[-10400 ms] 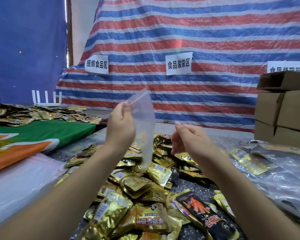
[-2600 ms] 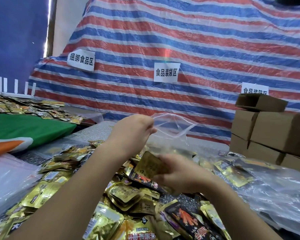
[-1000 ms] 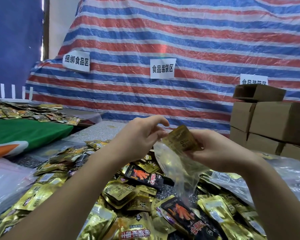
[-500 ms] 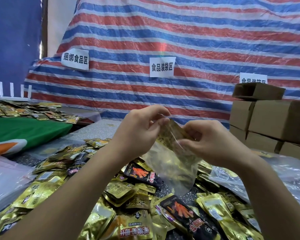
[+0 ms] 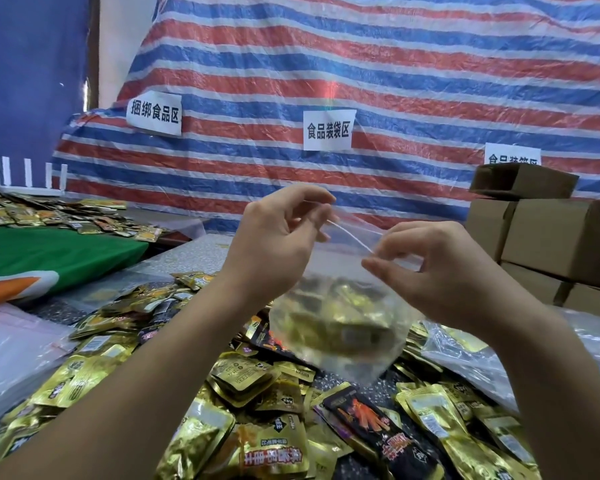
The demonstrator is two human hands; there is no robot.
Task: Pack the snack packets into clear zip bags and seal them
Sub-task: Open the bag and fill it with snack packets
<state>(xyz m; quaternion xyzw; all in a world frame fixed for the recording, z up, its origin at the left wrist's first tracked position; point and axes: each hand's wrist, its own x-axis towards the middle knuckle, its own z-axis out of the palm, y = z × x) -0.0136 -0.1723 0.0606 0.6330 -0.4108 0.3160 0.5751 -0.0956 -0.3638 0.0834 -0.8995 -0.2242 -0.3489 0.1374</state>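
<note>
A red, white and blue striped tarp (image 5: 361, 74) hung behind, with white paper signs (image 5: 329, 129). Cardboard boxes (image 5: 551, 237) stood right; a dark blue sheet (image 5: 28, 81), perhaps cloth, left.

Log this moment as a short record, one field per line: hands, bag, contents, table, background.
left hand: left hand pinches one end of the bag's zip strip
right hand: right hand pinches the other end
bag: clear plastic zip bag held above the pile, seal state unclear
contents: gold foil snack packets inside, count unclear
table: loose heap of gold foil packets
background: brown cardboard boxes at right, red-white-blue striped tarp behind
</note>
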